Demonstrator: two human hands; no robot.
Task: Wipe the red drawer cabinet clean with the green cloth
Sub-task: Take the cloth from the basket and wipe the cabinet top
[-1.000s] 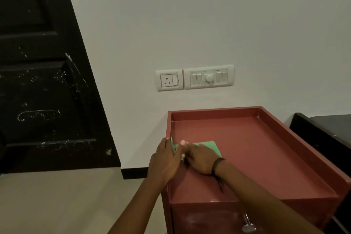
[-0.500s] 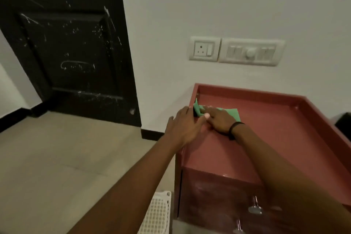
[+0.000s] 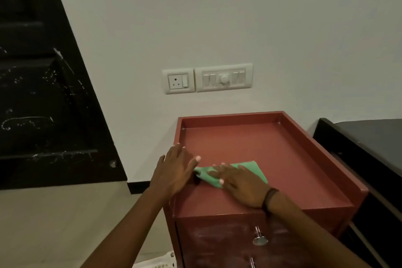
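Red cabinet [image 3: 272, 159] top with a green cloth [image 3: 252, 167] on it

Cloth lies near the top's front left corner. Right hand [image 3: 243, 185] presses it flat, fingers straight and spread. Left hand [image 3: 176, 172], fingers straight, rests on the left rim, thumb just beside the cloth's end. Wall switches [image 3: 224, 78] behind; dark door [image 3: 43, 93] at left.

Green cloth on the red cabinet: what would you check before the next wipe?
1. The green cloth lies on the red drawer cabinet top: ok.
2. The right hand presses flat on the cloth: ok.
3. The left hand rests at the left rim: ok.
4. Cloth spread flat: not ok, bunched at its left end.
5. The drawer front clean: not ok, pale smudges show.
6. Top free of dust: cannot tell.
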